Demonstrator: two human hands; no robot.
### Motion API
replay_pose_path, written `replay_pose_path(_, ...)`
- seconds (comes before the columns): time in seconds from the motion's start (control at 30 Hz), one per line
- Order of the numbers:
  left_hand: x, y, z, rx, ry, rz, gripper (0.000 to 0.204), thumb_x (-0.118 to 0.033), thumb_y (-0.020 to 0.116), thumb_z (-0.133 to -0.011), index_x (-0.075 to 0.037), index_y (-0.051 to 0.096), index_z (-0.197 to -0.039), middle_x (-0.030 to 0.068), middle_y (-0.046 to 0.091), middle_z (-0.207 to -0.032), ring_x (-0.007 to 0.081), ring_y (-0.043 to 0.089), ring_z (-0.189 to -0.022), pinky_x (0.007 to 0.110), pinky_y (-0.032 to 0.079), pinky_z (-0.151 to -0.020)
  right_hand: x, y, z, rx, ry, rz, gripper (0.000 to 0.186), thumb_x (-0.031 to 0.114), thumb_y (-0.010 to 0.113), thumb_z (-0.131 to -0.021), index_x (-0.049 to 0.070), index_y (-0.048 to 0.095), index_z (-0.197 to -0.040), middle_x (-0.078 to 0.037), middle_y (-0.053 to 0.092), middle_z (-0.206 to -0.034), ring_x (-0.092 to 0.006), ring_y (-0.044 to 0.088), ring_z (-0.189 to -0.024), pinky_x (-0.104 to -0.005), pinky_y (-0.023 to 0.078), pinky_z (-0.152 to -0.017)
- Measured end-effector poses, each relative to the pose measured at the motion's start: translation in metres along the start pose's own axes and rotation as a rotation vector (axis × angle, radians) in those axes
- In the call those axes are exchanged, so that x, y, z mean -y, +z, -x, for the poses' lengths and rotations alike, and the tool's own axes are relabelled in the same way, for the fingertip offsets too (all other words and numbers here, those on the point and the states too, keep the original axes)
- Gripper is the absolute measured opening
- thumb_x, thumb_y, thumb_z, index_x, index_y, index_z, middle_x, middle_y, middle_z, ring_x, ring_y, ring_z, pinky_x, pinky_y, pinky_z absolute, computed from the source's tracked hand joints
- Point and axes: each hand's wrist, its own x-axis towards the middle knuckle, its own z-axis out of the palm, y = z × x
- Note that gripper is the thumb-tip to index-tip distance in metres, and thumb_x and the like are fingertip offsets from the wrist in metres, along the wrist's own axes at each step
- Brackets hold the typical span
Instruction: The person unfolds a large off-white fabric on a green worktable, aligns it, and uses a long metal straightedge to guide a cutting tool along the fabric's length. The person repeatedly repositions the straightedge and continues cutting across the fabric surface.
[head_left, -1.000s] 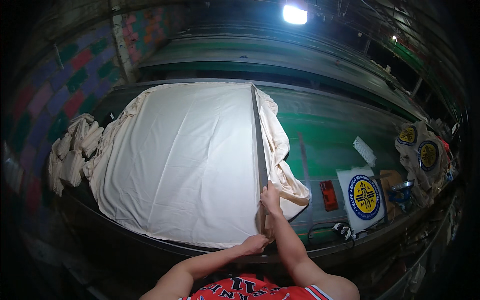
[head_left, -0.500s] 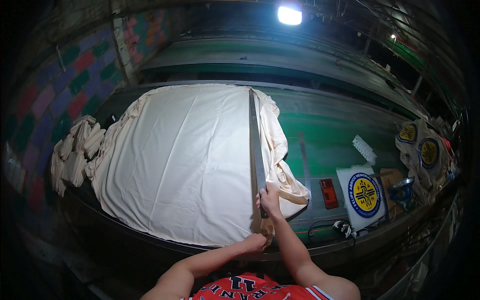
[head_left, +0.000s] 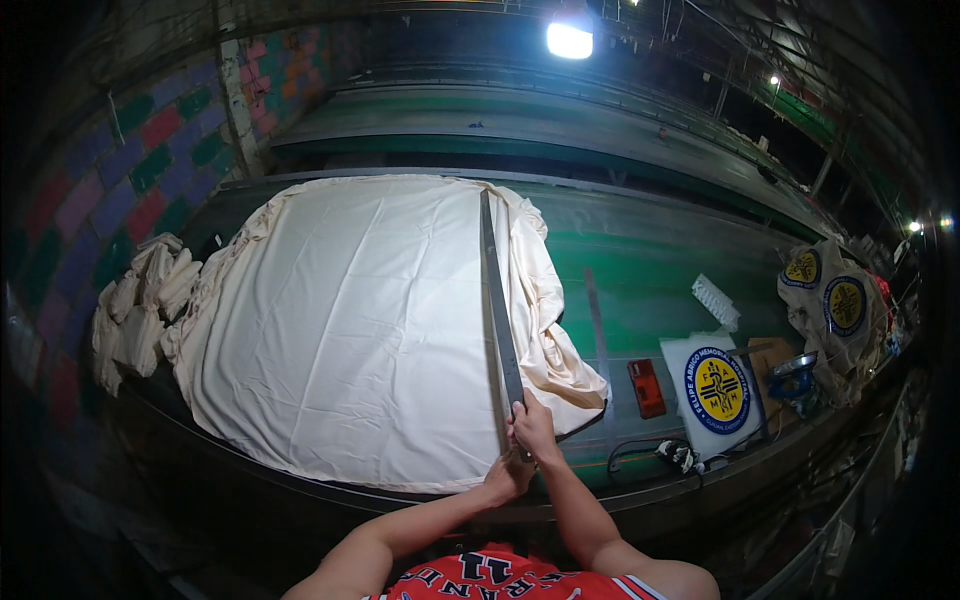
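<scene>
Two hands low down at the near edge of the big cream cloth (head_left: 350,330), close side by side. Right hand (head_left: 533,428) wrapped tight round the near end of a long, thin, dark metal ruler (head_left: 497,290). Left hand (head_left: 508,474) just under it, touching the cloth edge, fingers curled, but hard to tell if gripping anything. Ruler lying flat on the cloth, near its right side, running from the near edge all the way to the far edge. Cloth spread wide and smooth over the left part of a long green tabletop (head_left: 640,260). Right of the ruler, a loose, wrinkly strip of the same cloth, falling in folds onto the green. Left of the cloth, a bunched pile of more cream cloth (head_left: 135,310), hanging by the end of the tabletop. Right of the cloth, well apart, a small red box (head_left: 646,388) lying flat. Farther right, a white bag with a round blue and yellow badge (head_left: 718,390). Beyond that, a small white ridged thing (head_left: 715,302). Near the bag, by the front edge, a black cable (head_left: 640,455). Far right of the cloth, more bags with round badges (head_left: 830,300), piled up. High above the cloth, one bright lamp (head_left: 568,40).
</scene>
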Motion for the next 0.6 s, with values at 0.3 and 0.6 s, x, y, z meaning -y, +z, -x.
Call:
replay_pose_path(0.3, 0.007, 0.003, 0.002, -0.02, 0.033, -0.048, 0.025, -0.007, 0.057, -0.083, 0.0, 0.062, -0.106, 0.0298, 0.061, -0.109, 0.0443, 0.066, -0.089, 0.051, 0.054, -0.069, -0.003, 0.002, -0.026, -0.043, -0.048, 0.032, 0.029, 0.01, 0.048, -0.101, 0.001, 0.052, -0.129, -0.007, 0.062, -0.066, -0.0142, 0.059, -0.046, -0.0317, 0.049, -0.042)
replay_pose_path(0.6, 0.003, 0.0, 0.001, 0.002, -0.013, 0.025, 0.023, -0.011, 0.058, -0.084, -0.004, 0.065, -0.106, 0.0241, 0.062, -0.105, 0.0397, 0.065, -0.096, 0.049, 0.053, -0.076, 0.012, -0.003, -0.028, -0.022, -0.029, 0.017, 0.029, 0.009, 0.048, -0.101, 0.003, 0.053, -0.129, -0.007, 0.061, -0.066, -0.0143, 0.059, -0.046, -0.0314, 0.049, -0.043)
